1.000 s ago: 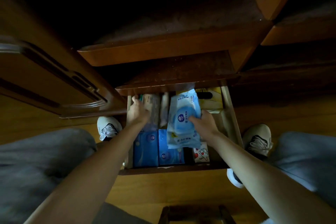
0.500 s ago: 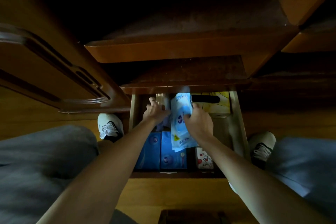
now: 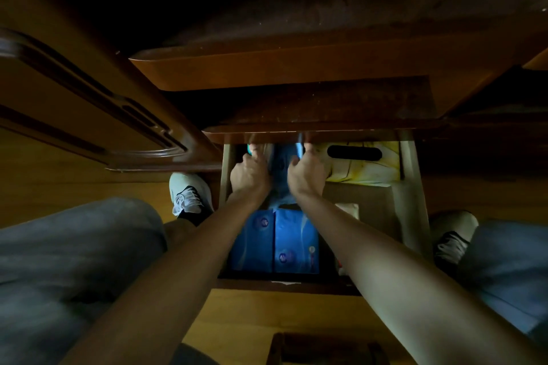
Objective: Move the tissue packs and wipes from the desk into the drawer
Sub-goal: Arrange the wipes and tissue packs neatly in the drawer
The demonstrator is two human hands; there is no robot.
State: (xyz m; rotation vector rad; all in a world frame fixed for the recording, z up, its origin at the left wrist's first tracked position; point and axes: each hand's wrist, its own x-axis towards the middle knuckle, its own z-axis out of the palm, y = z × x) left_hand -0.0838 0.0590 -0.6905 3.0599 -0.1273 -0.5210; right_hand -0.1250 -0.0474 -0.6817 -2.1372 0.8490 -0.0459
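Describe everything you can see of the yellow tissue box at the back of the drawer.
The yellow tissue box lies flat in the drawer's rear right corner, partly under the desk edge. It looks like cardboard, pale yellow with white patches and a faint print too dim to read. A dark oval dispensing slot runs across its top; no tissue shows through it. Its right end sits against the drawer's side wall. The right hand overlaps its left end; actual contact cannot be told.
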